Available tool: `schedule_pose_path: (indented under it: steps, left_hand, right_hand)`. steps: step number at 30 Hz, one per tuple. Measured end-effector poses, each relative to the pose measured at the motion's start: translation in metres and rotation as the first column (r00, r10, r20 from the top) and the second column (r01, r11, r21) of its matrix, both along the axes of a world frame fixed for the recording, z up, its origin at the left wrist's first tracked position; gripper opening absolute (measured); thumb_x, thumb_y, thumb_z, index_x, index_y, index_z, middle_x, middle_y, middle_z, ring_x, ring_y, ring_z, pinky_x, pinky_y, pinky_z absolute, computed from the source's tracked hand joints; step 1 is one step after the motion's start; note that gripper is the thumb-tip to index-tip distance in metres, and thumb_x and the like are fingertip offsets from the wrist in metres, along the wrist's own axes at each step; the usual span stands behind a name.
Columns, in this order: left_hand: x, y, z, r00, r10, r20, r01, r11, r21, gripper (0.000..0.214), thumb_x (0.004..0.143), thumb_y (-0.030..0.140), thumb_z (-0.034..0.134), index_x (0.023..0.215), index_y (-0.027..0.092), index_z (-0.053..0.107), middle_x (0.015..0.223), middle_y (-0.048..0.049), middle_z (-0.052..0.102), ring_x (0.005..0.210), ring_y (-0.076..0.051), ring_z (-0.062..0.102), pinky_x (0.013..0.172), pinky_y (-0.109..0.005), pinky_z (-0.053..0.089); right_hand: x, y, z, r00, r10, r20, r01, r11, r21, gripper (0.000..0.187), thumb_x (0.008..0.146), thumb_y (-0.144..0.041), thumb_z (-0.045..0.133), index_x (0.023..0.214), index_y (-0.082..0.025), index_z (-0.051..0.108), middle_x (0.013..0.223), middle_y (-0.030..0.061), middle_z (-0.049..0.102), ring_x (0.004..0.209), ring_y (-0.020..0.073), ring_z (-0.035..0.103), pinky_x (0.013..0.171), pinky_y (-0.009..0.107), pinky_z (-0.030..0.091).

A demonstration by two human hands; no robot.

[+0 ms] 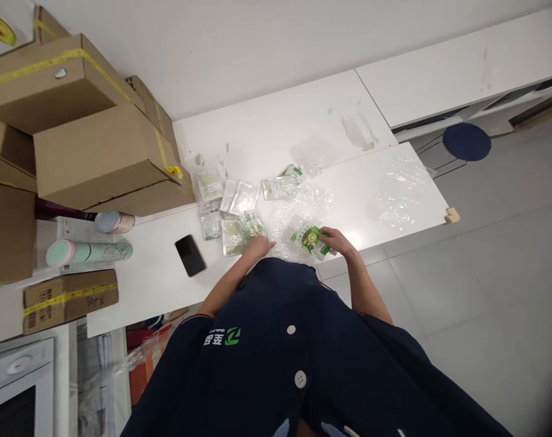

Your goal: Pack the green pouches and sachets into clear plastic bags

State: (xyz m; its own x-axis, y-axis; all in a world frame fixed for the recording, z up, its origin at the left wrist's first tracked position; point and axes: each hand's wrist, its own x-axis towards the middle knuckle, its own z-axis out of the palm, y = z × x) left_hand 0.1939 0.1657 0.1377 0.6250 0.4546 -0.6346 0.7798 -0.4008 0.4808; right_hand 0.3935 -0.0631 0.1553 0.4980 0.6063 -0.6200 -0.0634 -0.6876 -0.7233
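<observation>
A green and white pouch printed with fruit (311,238) is gripped at its right side by my right hand (334,240), its fingers closed around the edge. It is over the table's front edge, at the right of clear bubble wrap (287,221). My left hand (258,246) is low against the front of a green-printed packet (252,223), next to a pale green packet (231,238). Most of the left fingers are hidden, so their hold is unclear. Farther back lie silvery packets (245,198) and another pale green pouch (278,188).
Cardboard boxes (107,161) are stacked at the left. A black phone (190,255), a mint green bottle (88,252) and a small taped box (70,300) are nearer. Clear plastic film (401,191) lies on the table's right part. A blue stool (467,142) stands beyond.
</observation>
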Motion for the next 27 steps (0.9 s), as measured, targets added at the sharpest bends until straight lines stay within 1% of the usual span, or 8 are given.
schedule_pose_path:
  steps: [3,7,12,16,19,23,25,27]
  left_hand:
    - [-0.02,-0.017,-0.017,0.999,0.039,-0.017,-0.04,0.995,-0.093,0.026,0.076,0.038,0.07,0.065,0.017,0.061,0.076,-0.0084,0.068,0.091,-0.026,0.064,0.079,-0.03,0.045]
    - [-0.015,-0.021,-0.029,0.986,0.166,0.021,-0.159,0.968,-0.196,0.017,0.084,0.032,0.06,0.078,0.017,0.063,0.075,-0.0033,0.066,0.076,-0.018,0.064,0.07,-0.025,0.048]
    - [-0.007,-0.022,-0.032,0.937,0.348,-0.028,-0.335,0.87,-0.362,0.022,0.093,0.033,0.05,0.091,0.014,0.059,0.074,-0.0029,0.064,0.064,-0.012,0.063,0.062,-0.023,0.051]
    - [-0.01,-0.026,-0.032,0.896,0.441,-0.052,-0.412,0.781,-0.469,0.025,0.095,0.037,0.047,0.093,0.014,0.058,0.076,-0.0041,0.065,0.067,-0.012,0.065,0.065,-0.023,0.053]
    - [-0.014,-0.027,-0.032,0.877,0.48,-0.032,-0.427,0.744,-0.514,0.029,0.095,0.042,0.048,0.092,0.015,0.059,0.076,-0.0038,0.066,0.071,-0.013,0.066,0.068,-0.022,0.053]
    - [-0.016,-0.026,-0.037,0.886,0.463,-0.028,-0.414,0.763,-0.496,0.026,0.083,0.039,0.065,0.073,0.016,0.059,0.061,0.0002,0.059,0.065,-0.014,0.064,0.064,-0.022,0.049]
    - [-0.015,-0.025,-0.04,0.896,0.441,-0.045,-0.408,0.781,-0.473,0.028,0.078,0.032,0.071,0.062,0.016,0.055,0.053,0.0018,0.053,0.058,-0.013,0.059,0.059,-0.021,0.045]
    - [-0.012,-0.026,-0.042,0.901,0.428,-0.069,-0.407,0.783,-0.471,0.031,0.08,0.029,0.069,0.057,0.016,0.051,0.049,0.0024,0.049,0.051,-0.011,0.053,0.054,-0.021,0.041]
  right_hand:
    - [0.0,0.005,-0.008,0.996,0.041,-0.076,-0.037,0.998,0.05,0.024,0.076,-0.038,0.069,0.085,-0.018,0.062,0.079,0.0032,0.066,0.063,0.0136,0.062,0.052,0.021,0.046]
    - [0.001,0.025,-0.01,0.983,0.131,-0.127,-0.119,0.988,0.098,0.022,0.074,-0.036,0.07,0.084,-0.018,0.063,0.083,0.004,0.067,0.069,0.0159,0.064,0.057,0.023,0.048]
    - [-0.002,0.061,-0.012,0.939,0.342,-0.038,-0.341,0.94,0.025,0.014,0.079,-0.027,0.062,0.089,-0.017,0.064,0.086,0.0047,0.068,0.07,0.0158,0.064,0.057,0.023,0.047]
    - [-0.015,0.086,-0.024,0.828,0.54,0.15,-0.519,0.84,-0.159,0.018,0.084,-0.021,0.052,0.096,-0.018,0.065,0.095,0.0039,0.069,0.084,0.0173,0.066,0.069,0.024,0.05]
    - [-0.029,0.095,-0.032,0.778,0.578,0.248,-0.518,0.812,-0.268,0.021,0.082,-0.022,0.057,0.1,-0.017,0.067,0.102,0.0081,0.068,0.099,0.0254,0.063,0.083,0.033,0.049]
    - [-0.056,0.085,-0.036,0.692,0.544,0.474,-0.412,0.837,-0.36,0.047,0.086,-0.035,0.057,0.129,-0.018,0.056,0.135,0.0184,0.05,0.126,0.0374,0.044,0.099,0.051,0.039]
    - [-0.073,0.07,-0.039,0.588,0.554,0.589,-0.423,0.831,-0.36,0.056,0.087,-0.041,0.056,0.138,-0.02,0.048,0.144,0.0182,0.041,0.13,0.0353,0.039,0.101,0.049,0.038]
    - [-0.091,0.053,-0.044,0.478,0.6,0.641,-0.497,0.787,-0.366,0.068,0.084,-0.046,0.06,0.144,-0.021,0.041,0.15,0.0162,0.036,0.134,0.0328,0.035,0.104,0.047,0.036]
